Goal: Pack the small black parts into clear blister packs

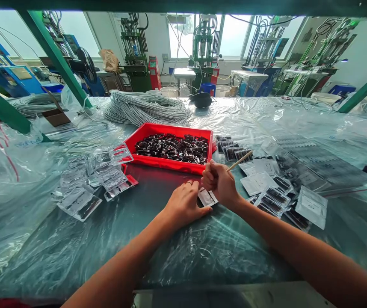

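Note:
My left hand lies low on the table with its thumb along the near edge of a small clear plastic tray and its fingers bent over the far side, holding the tray down. Closed around a thin wooden stick, my right hand is just above the same tray; the stick's upper end points up and right. Its lower end is hidden by the fingers. Behind both hands stands a red bin full of small black parts with metal ends.
Clear plastic trays lie heaped on the left. Filled trays with dark parts are piled on the right, beside stacked clear sheets. A grey cable coil and a black round object sit behind the bin. Green posts frame the table.

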A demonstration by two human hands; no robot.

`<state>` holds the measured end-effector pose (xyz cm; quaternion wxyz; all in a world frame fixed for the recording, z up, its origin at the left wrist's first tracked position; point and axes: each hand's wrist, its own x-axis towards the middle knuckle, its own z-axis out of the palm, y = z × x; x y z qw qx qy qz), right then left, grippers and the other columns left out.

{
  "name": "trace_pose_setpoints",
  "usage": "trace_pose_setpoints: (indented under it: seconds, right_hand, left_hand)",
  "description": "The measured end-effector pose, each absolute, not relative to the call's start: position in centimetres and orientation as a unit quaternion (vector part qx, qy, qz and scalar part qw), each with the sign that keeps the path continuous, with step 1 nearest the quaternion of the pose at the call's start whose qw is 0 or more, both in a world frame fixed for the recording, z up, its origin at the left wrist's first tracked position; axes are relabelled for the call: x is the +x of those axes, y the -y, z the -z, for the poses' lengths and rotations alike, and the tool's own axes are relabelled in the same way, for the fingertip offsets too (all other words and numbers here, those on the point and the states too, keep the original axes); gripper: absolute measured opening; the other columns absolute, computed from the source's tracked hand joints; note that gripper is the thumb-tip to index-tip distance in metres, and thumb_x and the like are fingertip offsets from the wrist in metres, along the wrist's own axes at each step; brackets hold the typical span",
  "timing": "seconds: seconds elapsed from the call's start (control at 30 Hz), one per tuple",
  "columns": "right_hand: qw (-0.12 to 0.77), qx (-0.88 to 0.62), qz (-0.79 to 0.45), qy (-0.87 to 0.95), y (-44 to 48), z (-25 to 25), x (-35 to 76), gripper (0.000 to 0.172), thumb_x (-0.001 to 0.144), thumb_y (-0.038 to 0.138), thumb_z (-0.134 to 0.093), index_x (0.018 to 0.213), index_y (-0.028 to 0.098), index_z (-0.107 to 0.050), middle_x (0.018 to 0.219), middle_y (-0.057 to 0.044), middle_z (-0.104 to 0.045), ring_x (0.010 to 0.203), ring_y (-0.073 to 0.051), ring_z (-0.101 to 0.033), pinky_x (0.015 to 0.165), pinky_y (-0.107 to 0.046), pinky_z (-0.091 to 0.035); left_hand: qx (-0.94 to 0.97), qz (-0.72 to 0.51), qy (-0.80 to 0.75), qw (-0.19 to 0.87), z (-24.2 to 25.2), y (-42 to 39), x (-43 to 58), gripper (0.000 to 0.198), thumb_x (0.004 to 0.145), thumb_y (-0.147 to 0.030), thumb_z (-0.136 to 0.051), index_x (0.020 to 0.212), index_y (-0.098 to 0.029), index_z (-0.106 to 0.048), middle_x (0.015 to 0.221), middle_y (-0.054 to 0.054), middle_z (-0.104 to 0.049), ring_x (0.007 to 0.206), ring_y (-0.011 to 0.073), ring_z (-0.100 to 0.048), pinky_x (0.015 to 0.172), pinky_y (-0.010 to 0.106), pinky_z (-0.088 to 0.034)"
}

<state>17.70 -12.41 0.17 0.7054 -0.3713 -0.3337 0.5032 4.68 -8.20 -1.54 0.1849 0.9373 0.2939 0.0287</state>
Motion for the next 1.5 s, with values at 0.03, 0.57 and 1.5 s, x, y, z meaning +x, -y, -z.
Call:
trace_pose_setpoints:
  seconds: [0.03, 0.57, 1.5]
  right_hand:
    - [0.708, -0.375, -0.496, 0.335, 12.4, 0.1, 17.5, 0.046, 0.078, 0.047, -0.064, 0.05, 0.02, -0.04, 0.043, 0.009, -0.028, 0.036, -0.004, -0.019, 0.037, -0.021, -0.016]
    - [0.703, -0.361, -0.515, 0.334, 11.1, 1.1, 16.9, 0.04, 0.073, 0.043, -0.061, 0.047, 0.021, -0.04, 0.041, 0.009, -0.028, 0.034, -0.004, -0.02, 0.035, -0.021, -0.015]
    - [0.58, -0.421, -0.595, 0.363, 12.4, 0.7, 17.5, 0.037, 0.078, 0.037, -0.054, 0.049, 0.021, -0.037, 0.041, 0.009, -0.026, 0.033, -0.004, -0.018, 0.032, -0.019, -0.013]
  left_hand:
    - [0.935, -0.032, -0.296, 0.194, 1.6, 8.3, 4.8, 0.054, 0.074, -0.052, -0.071, 0.112, -0.016, -0.058, 0.114, 0.014, -0.065, 0.111, 0.0324, -0.061, 0.094, 0.041, -0.049]
    - [0.91, -0.102, -0.301, 0.265, 2.6, 8.0, 5.2, 0.043, 0.072, -0.049, -0.072, 0.099, -0.017, -0.061, 0.1, 0.01, -0.068, 0.095, 0.0304, -0.065, 0.082, 0.039, -0.05]
    - [0.91, -0.107, -0.293, 0.272, 2.6, 8.2, 5.4, 0.035, 0.071, -0.043, -0.074, 0.093, -0.018, -0.061, 0.1, 0.01, -0.068, 0.099, 0.0298, -0.064, 0.089, 0.04, -0.049]
